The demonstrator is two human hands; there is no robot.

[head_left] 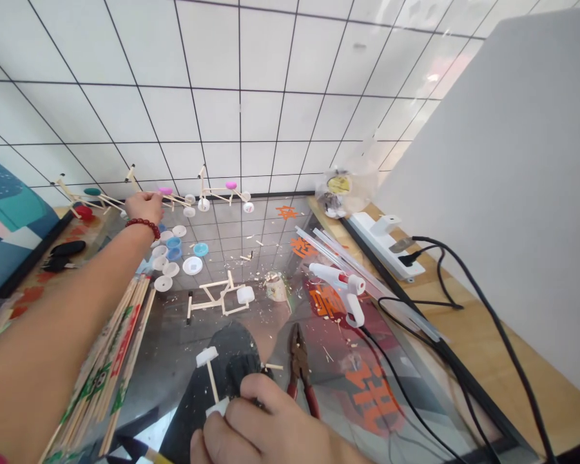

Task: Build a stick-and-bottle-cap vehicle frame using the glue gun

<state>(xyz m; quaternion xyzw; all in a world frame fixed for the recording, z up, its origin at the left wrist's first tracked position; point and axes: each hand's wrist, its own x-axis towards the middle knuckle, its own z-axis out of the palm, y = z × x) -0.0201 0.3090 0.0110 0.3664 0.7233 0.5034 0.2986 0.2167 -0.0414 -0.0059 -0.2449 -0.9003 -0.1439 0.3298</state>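
Note:
My left hand stretches to the back left, its fingers closed on the front of a small stick tricycle with a pink seat. The hand hides its front wheel. Beside it stand a tricycle with a green seat and another with a pink seat. Near the front edge my right hand is closed at the lower white cap of a short stick with caps at both ends. An unfinished-looking stick frame with one white wheel lies mid-table.
Blue and white bottle caps lie by my left forearm, above bundled wooden sticks. Pliers, a white glue gun with a black cable, and clear glue sticks lie to the right. A power strip sits beyond the glass.

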